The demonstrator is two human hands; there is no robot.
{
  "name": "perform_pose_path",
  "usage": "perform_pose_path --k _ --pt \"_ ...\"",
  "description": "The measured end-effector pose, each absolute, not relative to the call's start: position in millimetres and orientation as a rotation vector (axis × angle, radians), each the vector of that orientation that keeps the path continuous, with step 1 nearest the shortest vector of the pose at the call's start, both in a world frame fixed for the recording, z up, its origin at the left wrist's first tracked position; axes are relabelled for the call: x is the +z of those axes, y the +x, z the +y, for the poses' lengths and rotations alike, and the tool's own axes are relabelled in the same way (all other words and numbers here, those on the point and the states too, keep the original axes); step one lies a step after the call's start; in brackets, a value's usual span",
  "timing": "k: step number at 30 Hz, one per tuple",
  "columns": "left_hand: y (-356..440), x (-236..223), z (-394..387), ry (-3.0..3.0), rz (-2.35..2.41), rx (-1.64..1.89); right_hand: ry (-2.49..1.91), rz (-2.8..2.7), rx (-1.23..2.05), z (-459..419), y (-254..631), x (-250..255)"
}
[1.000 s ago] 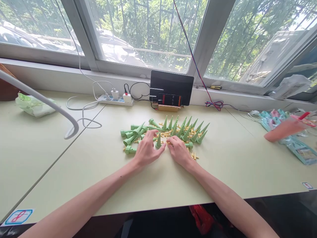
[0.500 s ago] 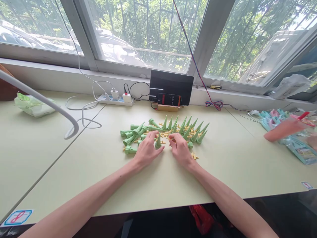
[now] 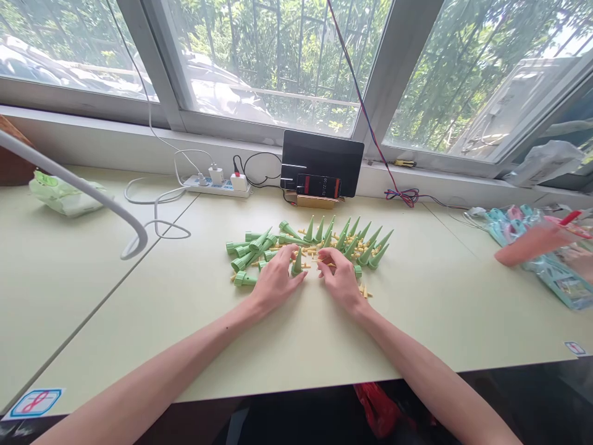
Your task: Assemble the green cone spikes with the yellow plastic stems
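Note:
My left hand [image 3: 274, 278] curls around an upright green plastic spike [image 3: 298, 262], its thumb across the front of the base and its fingers behind. The spike stands on the table with a small yellow peg showing at its right side. My right hand [image 3: 339, 277] is a little to the right, thumb and forefinger pinched on a small yellow plastic piece [image 3: 325, 262], mostly hidden. Several green spikes [image 3: 254, 247] lie on their sides beyond my left hand. Upright green spikes [image 3: 365, 247] stand beyond my right hand, with small yellow pieces [image 3: 365, 292] scattered among and beside them.
A phone [image 3: 319, 185] showing a timer leans on a black tablet [image 3: 324, 157] at the back. A power strip [image 3: 222, 186] with cables lies left of it. A white curved rod [image 3: 115, 213] crosses the left side. A pink drink cup [image 3: 528, 242] and bagged items [image 3: 563, 281] are at right.
My right hand has drawn slightly right, away from the upright spike, and its fingers have curled. My left hand stays around the spike almost unmoved.

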State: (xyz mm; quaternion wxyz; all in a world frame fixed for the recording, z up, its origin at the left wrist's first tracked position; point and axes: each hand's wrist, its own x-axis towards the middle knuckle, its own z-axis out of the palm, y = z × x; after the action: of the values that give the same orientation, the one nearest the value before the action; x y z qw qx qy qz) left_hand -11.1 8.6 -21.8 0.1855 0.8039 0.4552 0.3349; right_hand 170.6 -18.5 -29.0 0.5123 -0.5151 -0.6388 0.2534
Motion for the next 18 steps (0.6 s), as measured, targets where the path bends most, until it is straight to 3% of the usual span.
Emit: perform_pose_path --k 18 --pt "-11.4 -21.3 8.4 2.262 1.301 0.901 -1.217 -1.526 0.613 -18.9 172.2 -22.6"
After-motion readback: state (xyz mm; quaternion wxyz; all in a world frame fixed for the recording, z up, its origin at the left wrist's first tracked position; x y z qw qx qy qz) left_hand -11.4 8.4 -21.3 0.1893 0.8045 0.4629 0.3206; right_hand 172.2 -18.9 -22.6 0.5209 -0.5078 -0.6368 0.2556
